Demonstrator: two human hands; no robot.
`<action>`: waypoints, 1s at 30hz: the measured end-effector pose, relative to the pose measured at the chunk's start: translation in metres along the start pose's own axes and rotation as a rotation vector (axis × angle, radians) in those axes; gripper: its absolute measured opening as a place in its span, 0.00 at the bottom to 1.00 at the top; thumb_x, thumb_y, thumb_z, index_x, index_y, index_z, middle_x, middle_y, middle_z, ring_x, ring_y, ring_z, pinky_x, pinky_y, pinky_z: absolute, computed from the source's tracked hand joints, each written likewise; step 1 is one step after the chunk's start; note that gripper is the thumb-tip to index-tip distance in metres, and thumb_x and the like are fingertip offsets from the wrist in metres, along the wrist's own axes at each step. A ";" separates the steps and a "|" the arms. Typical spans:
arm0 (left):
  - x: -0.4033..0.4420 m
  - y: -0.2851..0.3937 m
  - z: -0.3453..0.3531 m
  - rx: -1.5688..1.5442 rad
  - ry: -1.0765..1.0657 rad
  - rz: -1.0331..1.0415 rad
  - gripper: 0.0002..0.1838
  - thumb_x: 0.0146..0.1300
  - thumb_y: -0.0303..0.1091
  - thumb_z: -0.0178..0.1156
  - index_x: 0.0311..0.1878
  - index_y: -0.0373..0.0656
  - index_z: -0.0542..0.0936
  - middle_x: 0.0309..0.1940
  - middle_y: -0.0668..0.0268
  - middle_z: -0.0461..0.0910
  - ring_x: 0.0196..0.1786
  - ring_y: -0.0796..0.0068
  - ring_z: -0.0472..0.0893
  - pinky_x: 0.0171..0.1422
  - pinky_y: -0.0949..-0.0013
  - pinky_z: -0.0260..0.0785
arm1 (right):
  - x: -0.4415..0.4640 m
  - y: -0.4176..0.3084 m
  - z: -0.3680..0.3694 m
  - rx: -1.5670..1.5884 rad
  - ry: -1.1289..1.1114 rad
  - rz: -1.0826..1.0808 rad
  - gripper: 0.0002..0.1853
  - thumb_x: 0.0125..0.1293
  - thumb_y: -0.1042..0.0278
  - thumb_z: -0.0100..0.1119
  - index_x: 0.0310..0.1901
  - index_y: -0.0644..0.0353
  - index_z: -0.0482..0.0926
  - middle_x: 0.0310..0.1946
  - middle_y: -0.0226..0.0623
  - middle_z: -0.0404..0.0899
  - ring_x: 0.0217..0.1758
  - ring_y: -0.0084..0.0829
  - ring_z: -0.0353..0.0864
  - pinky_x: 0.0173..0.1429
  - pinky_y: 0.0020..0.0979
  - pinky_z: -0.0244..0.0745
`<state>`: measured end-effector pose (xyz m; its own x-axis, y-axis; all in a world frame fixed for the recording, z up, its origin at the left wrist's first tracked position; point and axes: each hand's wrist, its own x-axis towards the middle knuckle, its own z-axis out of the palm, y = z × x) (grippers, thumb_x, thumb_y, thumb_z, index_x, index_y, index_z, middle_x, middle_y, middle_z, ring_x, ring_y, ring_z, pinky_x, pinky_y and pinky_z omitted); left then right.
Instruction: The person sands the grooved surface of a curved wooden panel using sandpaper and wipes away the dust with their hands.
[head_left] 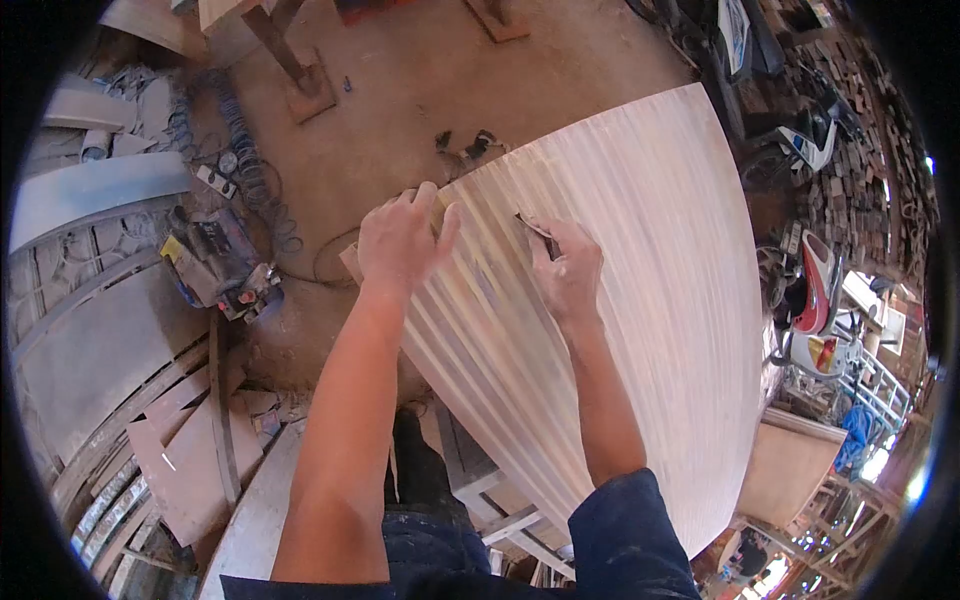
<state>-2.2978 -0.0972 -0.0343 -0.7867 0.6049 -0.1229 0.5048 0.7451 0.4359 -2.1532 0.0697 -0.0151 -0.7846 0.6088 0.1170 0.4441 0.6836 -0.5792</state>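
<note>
A broad wooden panel (660, 260) with pale and darker streaks lies in front of me on a support. My right hand (568, 268) is over the panel, its fingers pinched round a small, thin, dark-edged piece (537, 230) that looks like folded sandpaper. At the panel's left edge is my left hand (405, 238), its fingers spread and slightly bent, with nothing visible in it. Whether its palm touches the edge is hard to tell.
A machine (220, 260) with a coiled hose (240, 130) stands on the left floor. Boards (120, 340) lean at the left. A wooden leg (275, 45) stands at the top. Motorbikes (815, 285) and stacked wood (870, 180) are at the right.
</note>
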 end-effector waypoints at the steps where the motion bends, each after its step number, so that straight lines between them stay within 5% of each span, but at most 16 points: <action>1: 0.001 0.000 0.001 -0.006 0.008 0.000 0.20 0.73 0.52 0.55 0.48 0.42 0.80 0.43 0.55 0.87 0.49 0.53 0.87 0.56 0.52 0.77 | -0.002 0.001 0.000 -0.056 0.006 -0.024 0.07 0.61 0.75 0.72 0.42 0.59 0.90 0.34 0.42 0.88 0.34 0.38 0.87 0.40 0.35 0.78; 18: 0.003 -0.004 0.004 0.002 0.052 0.028 0.22 0.73 0.55 0.56 0.52 0.44 0.78 0.39 0.52 0.86 0.46 0.47 0.86 0.53 0.48 0.77 | -0.010 0.009 0.006 -0.027 0.109 -0.132 0.07 0.60 0.76 0.73 0.40 0.58 0.89 0.33 0.41 0.87 0.36 0.40 0.86 0.42 0.37 0.80; 21: 0.000 -0.008 0.005 -0.022 0.022 0.011 0.21 0.73 0.55 0.55 0.47 0.44 0.78 0.39 0.54 0.86 0.46 0.50 0.87 0.53 0.50 0.78 | -0.019 0.012 0.005 0.042 0.065 -0.026 0.08 0.59 0.77 0.73 0.41 0.58 0.90 0.34 0.41 0.87 0.37 0.40 0.87 0.43 0.37 0.80; 27: 0.004 -0.005 0.006 0.036 0.047 0.032 0.21 0.74 0.55 0.54 0.46 0.44 0.78 0.39 0.55 0.86 0.44 0.51 0.87 0.50 0.50 0.79 | -0.016 0.019 0.005 -0.010 0.084 -0.149 0.09 0.59 0.77 0.72 0.42 0.57 0.90 0.33 0.41 0.87 0.37 0.39 0.86 0.43 0.37 0.80; 30: 0.001 -0.009 0.007 -0.038 0.011 0.022 0.24 0.73 0.56 0.56 0.53 0.43 0.79 0.42 0.53 0.86 0.48 0.47 0.86 0.53 0.48 0.78 | -0.024 0.018 0.006 0.028 0.070 -0.040 0.09 0.59 0.76 0.73 0.42 0.57 0.89 0.34 0.41 0.86 0.37 0.41 0.86 0.42 0.38 0.79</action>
<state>-2.3004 -0.1013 -0.0443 -0.7799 0.6174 -0.1032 0.5079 0.7205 0.4722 -2.1288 0.0654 -0.0331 -0.7689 0.6087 0.1955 0.4000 0.6966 -0.5956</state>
